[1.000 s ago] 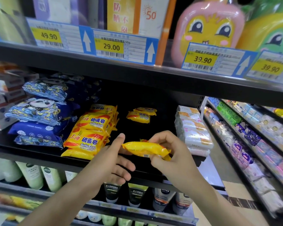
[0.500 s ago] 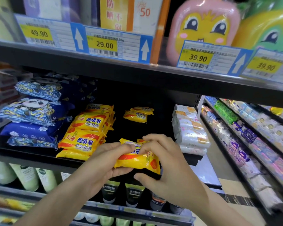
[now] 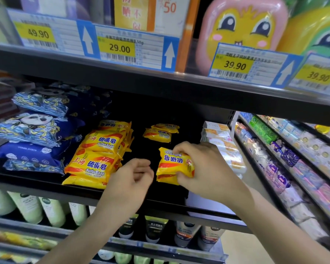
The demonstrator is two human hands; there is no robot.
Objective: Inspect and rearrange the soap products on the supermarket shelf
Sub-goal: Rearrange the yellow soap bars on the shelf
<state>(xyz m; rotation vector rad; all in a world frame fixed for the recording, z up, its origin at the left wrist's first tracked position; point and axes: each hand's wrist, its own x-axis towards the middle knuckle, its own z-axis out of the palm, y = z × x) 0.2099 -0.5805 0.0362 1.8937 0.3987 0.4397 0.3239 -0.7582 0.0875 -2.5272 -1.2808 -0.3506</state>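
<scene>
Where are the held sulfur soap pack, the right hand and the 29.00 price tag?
held sulfur soap pack (image 3: 171,164), head view, printed front face
right hand (image 3: 208,168), head view, back of hand
29.00 price tag (image 3: 120,48), head view, yellow price panel

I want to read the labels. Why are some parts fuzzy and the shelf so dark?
Head view: the yellow soap pack in the right hand reads fairly sharp; the right aisle shelves smear with blur; the shelf's back lies in deep shadow; the wide lens bends edges.

place: supermarket aisle | evidence: price tags (image 3: 120,49) on shelf edge (image 3: 160,80), stacked soap packs (image 3: 97,155)
</scene>
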